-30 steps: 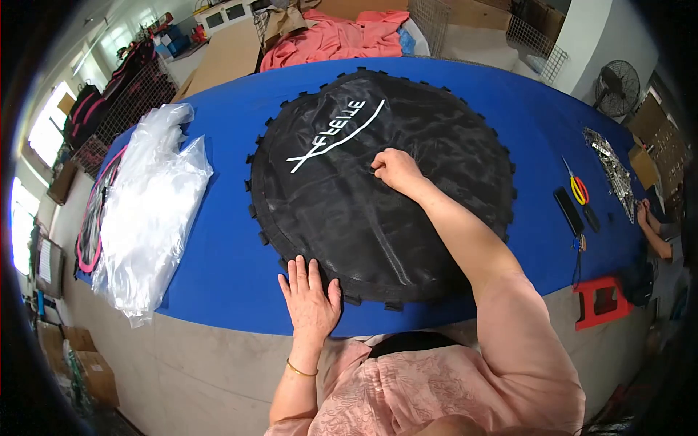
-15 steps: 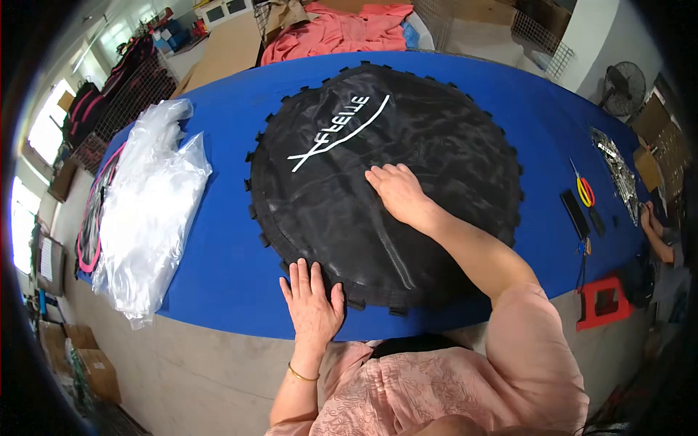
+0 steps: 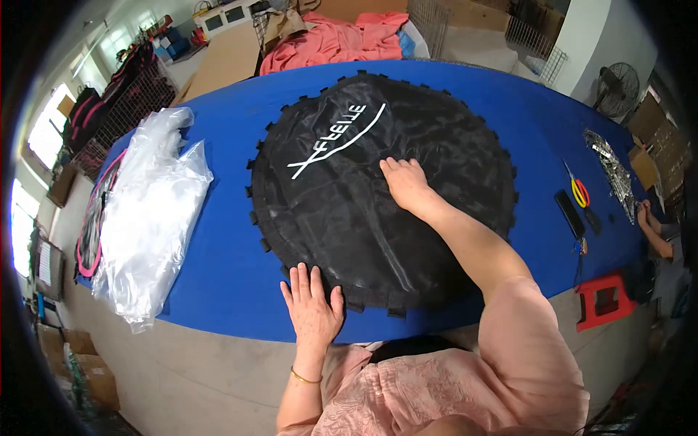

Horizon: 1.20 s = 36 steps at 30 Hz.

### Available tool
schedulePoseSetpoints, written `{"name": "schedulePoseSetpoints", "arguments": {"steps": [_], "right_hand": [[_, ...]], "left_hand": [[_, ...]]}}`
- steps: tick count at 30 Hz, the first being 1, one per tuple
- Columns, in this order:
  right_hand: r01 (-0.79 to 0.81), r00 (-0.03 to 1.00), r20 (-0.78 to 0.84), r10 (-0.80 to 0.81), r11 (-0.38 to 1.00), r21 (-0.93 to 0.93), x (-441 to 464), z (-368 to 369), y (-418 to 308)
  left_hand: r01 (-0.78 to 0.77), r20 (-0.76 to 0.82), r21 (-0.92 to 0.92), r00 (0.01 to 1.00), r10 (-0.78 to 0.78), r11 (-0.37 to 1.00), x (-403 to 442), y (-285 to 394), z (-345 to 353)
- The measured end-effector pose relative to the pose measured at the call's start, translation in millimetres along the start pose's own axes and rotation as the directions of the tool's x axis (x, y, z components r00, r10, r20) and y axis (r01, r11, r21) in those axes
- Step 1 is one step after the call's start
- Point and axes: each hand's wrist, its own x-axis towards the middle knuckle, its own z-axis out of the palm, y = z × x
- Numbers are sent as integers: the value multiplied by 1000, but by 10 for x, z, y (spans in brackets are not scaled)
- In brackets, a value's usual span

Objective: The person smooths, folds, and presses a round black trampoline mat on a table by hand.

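A round black mesh trampoline mat (image 3: 436, 131) lies on the blue table, its edge ringed with short loops. White lettering (image 3: 338, 138) with a curved stroke is printed on its upper left part. Near the front left edge of the mat, my left hand (image 3: 313, 301) rests flat with its fingers spread. My right hand (image 3: 407, 182) presses palm down near the middle of the mat, fingers stretched forward and slightly bent. Faint creases run through the cloth from there toward the front edge. Neither hand grips anything.
Clear plastic bags (image 3: 149, 225) lie at the left of the blue table (image 3: 233, 123), partly over a pink-edged piece (image 3: 91, 240). At right are scissors (image 3: 578, 189), a black phone-like object (image 3: 569, 213) and metal pieces (image 3: 614, 171). Another person's hand (image 3: 646, 216) and a red stool (image 3: 605, 301) are beyond.
My right hand has slid a short way to the right and farther from me over the mat. My left hand stays at the front edge. The view has tilted slightly.
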Motion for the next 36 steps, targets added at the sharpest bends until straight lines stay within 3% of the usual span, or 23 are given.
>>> {"name": "schedulePoseSetpoints", "arguments": {"steps": [4, 6, 10, 14, 17, 20, 26, 29, 32, 36], "right_hand": [[-72, 995, 57, 77, 994, -85, -161, -72, 278], [-89, 996, -40, 85, 987, -132, -100, 110, 542], [-199, 974, 87, 209, 973, -116, 203, 60, 769], [-253, 964, 65, 257, 966, -60, 384, 139, 771], [-162, 987, -18, 163, 987, 7, 386, 132, 624], [-83, 997, -15, 82, 987, -136, 354, 103, 337], [-16, 997, -78, 9, 996, -93, -53, 67, 158], [-113, 991, -77, 108, 992, -63, -136, 104, 471], [-246, 968, 24, 250, 962, -116, -157, 125, 907], [-289, 950, 105, 294, 955, -60, -267, 82, 1096]], "left_hand": [[-11, 7, 1, 1000, 11, 1000, -2, 3, -15], [-13, 11, 0, 1000, 13, 1000, 4, -3, -11], [-10, 7, -1, 1000, 10, 1000, -5, -10, -5], [-16, 0, 1, 1000, 16, 1000, 0, -12, 8], [-24, 1, 8, 1000, 24, 1000, -12, -21, 22], [-39, -6, 5, 999, 39, 999, 0, -16, 20], [-39, -35, 18, 999, 40, 999, -16, -50, 61], [-40, -50, 14, 998, 40, 999, -20, -52, 78], [-42, -47, 16, 998, 43, 999, -17, -53, 69], [-44, -43, 20, 998, 45, 999, -13, -60, 74]]}}
